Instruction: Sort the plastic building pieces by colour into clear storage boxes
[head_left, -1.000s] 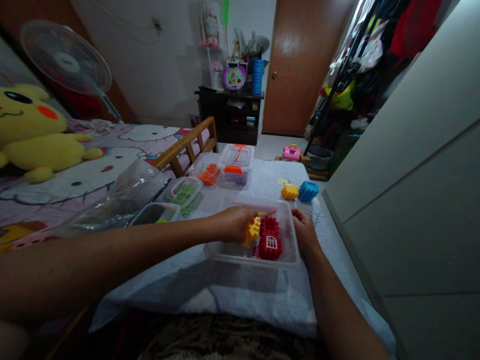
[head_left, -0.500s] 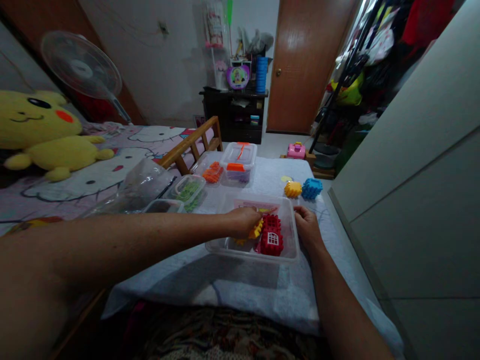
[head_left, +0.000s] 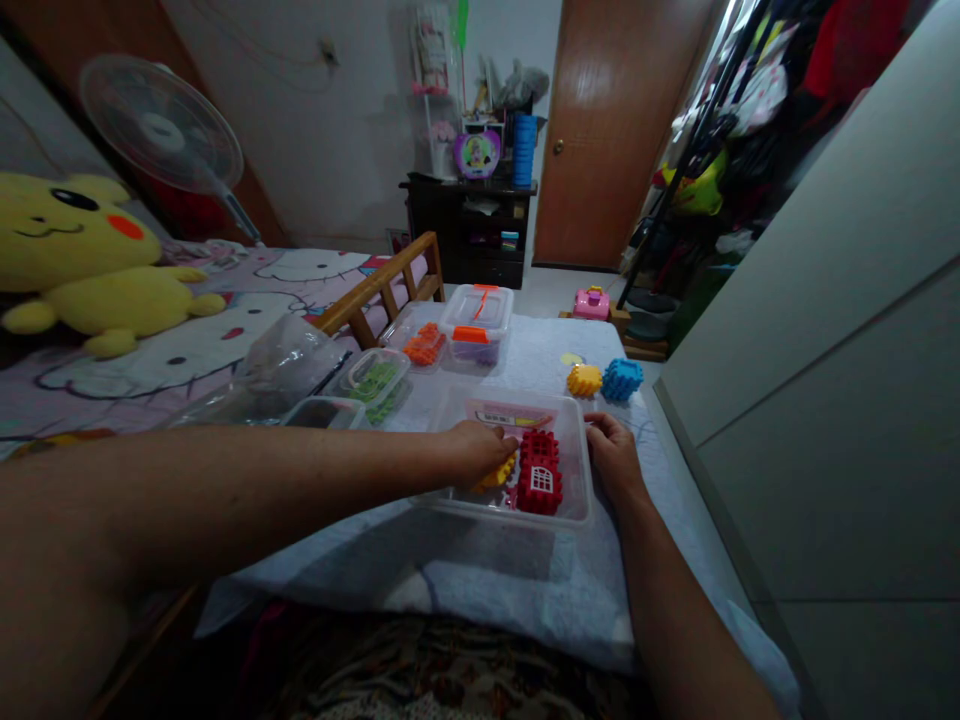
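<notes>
A clear plastic box (head_left: 480, 508) stands on the cloth-covered table in front of me. My left hand (head_left: 480, 450) reaches inside it, fingers closed on a yellow building block (head_left: 496, 473) that the hand partly covers. Right beside that block are red building blocks (head_left: 541, 470) with notched edges, one bearing a white window piece. A printed sheet (head_left: 514, 413) lies toward the box's far side. My right hand (head_left: 613, 455) grips the right wall of the box near its rim, fingers bent.
Beyond the box's far right corner sit a yellow block bundle (head_left: 584, 380) and a blue one (head_left: 622, 380). Containers with green pieces (head_left: 375, 382), orange pieces (head_left: 425, 345) and an orange-latched lid (head_left: 480, 308) stand behind. A wooden bed rail (head_left: 382, 285) borders the left.
My left hand has moved slightly left and lower in the box with the yellow block, uncovering more of the printed sheet. My right hand stays at the box's side.
</notes>
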